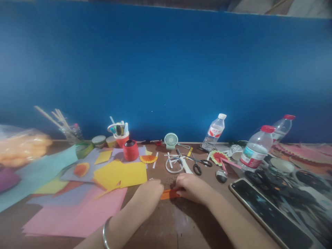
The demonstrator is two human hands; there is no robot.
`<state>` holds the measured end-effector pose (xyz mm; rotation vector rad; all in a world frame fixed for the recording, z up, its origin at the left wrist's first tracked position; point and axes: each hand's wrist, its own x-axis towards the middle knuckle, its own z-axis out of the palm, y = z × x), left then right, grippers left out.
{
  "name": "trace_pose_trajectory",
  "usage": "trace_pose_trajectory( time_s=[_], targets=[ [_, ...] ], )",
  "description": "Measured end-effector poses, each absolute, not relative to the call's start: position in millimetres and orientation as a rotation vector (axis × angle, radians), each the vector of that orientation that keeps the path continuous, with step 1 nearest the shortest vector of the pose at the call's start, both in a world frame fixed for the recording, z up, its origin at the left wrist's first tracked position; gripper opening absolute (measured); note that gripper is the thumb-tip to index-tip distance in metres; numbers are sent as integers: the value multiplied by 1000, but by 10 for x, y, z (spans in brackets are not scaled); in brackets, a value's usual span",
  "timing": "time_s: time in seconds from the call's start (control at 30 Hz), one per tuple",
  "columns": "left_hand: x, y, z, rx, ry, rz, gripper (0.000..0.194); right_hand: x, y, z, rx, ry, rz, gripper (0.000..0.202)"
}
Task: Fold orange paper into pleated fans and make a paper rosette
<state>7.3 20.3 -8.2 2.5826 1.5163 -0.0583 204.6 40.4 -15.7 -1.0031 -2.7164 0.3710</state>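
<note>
A narrow strip of orange paper (169,194) lies low over the brown table between my two hands. My left hand (151,190) is closed on its left end, with the fingertips turned down and mostly hidden. On the right end, my right hand (190,186) pinches the strip between thumb and fingers. Just beyond the hands are a clear ring (167,166) and a pair of black-handled scissors (197,169). Behind my left hand rests a small orange pleated paper fan (148,158).
Coloured paper sheets (77,218) cover the left side. A red spool (131,150), a pen cup (121,139) and a mini fan (171,140) stand behind. On the right are a phone (269,214), a water bottle (256,150) and a red-and-yellow paper rosette (219,157). A blue wall (166,69) closes the back.
</note>
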Motion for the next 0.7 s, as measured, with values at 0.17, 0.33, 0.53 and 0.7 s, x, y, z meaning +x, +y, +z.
trace_pose_trajectory(
  time_s=[0.17, 0.33, 0.53, 0.7],
  targets=[
    [79, 133, 95, 2626, 1542, -111, 25, 2028, 379, -123, -1018, -2698, 383, 20],
    [97, 81, 312, 2593, 1535, -110, 20, 2016, 351, -106, -1055, -2691, 352, 16],
    [116, 86, 302, 2599, 1518, -105, 19, 2003, 325, -156, -1080, -2663, 303, 15],
    [68, 132, 191, 2582, 1471, -35, 16, 2026, 361, -266, -1034, -2513, 326, 15]
  ],
)
